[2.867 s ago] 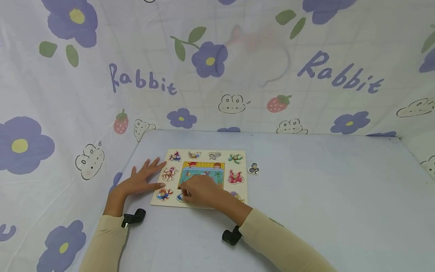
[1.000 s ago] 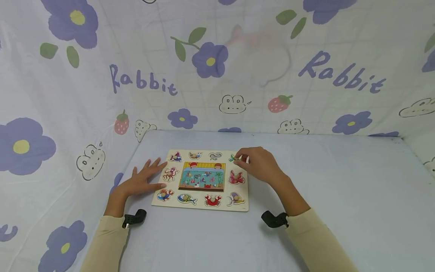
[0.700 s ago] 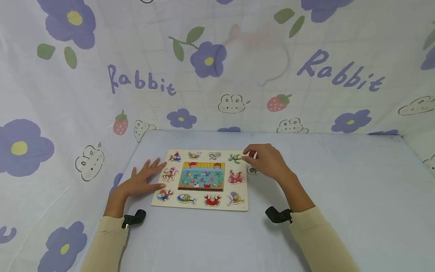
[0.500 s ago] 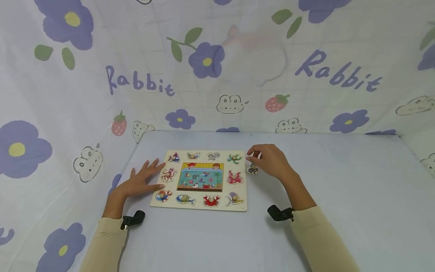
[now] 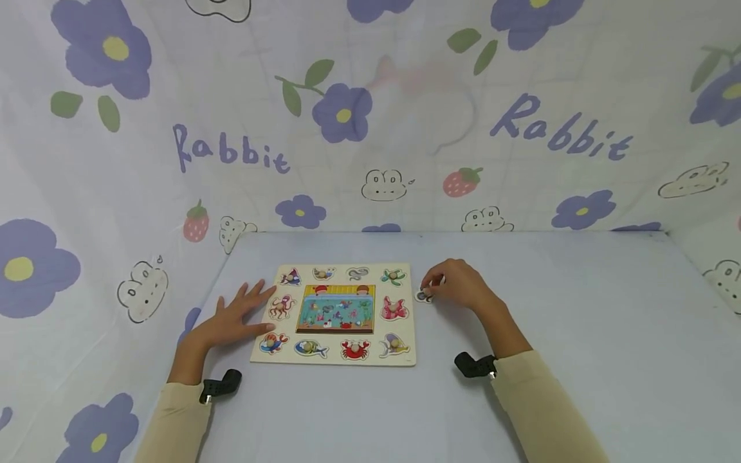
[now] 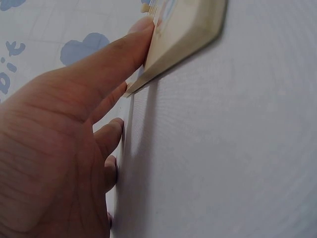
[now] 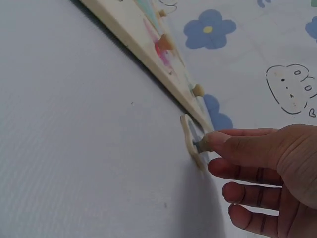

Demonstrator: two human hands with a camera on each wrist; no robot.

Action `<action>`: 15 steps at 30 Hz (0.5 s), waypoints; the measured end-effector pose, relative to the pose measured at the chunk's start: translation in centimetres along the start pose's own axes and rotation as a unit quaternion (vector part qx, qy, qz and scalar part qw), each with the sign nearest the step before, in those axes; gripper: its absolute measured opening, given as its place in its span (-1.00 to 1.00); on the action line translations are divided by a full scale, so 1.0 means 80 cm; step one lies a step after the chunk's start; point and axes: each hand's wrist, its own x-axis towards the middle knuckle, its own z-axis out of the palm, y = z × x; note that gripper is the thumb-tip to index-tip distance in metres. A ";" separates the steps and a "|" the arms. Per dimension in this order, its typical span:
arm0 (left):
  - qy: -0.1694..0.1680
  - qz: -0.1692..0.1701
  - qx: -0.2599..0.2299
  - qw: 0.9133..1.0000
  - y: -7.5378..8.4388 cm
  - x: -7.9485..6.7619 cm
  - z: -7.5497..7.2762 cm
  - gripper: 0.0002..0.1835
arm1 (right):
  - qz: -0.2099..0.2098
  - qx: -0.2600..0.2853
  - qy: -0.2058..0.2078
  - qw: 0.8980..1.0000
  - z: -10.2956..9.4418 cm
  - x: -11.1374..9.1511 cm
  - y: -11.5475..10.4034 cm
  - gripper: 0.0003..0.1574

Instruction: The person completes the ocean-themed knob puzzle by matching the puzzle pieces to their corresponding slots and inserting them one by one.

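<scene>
A wooden knob puzzle board (image 5: 374,344) with sea animal pieces around a printed aquarium lies flat on the table. My left hand (image 5: 231,318) has its fingers spread, with thumb and index fingertip on the board's left edge. Just off the board's right side, my right hand (image 5: 460,283) pinches the small knob of a loose grey puzzle piece (image 5: 421,296). In the right wrist view this piece (image 7: 189,136) stands tilted on its side in that view, thumb and index finger at its knob. A grey snake-like shape (image 5: 357,274) without a knob shows in the board's top row.
Several knobbed pieces sit in the board, among them a red crab (image 5: 355,348), an octopus (image 5: 281,307) and a green turtle (image 5: 393,276). Patterned fabric (image 5: 341,186) hangs behind the white table (image 5: 579,321). Black cameras are on both wrists.
My right hand went from the board's bottom row to the turtle, then off the right edge to the loose piece, whose knob it now pinches. The left hand stayed; the head view shifted slightly.
</scene>
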 end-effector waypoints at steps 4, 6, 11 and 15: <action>-0.001 -0.004 -0.002 1.000 0.000 -0.001 0.001 -0.05 | 0.004 0.003 -0.005 1.000 0.005 0.002 0.006 -0.89; 0.000 -0.004 -0.004 1.000 0.000 -0.002 0.001 -0.04 | 0.002 0.003 -0.004 1.000 0.006 0.002 0.006 -0.91; -0.001 -0.004 -0.008 1.000 0.002 -0.002 0.000 -0.05 | -0.010 -0.001 0.019 1.000 0.003 -0.001 0.006 -0.96; -0.001 -0.002 -0.007 1.000 0.001 -0.001 0.000 -0.06 | -0.006 -0.012 0.031 0.999 0.002 -0.001 0.011 -0.93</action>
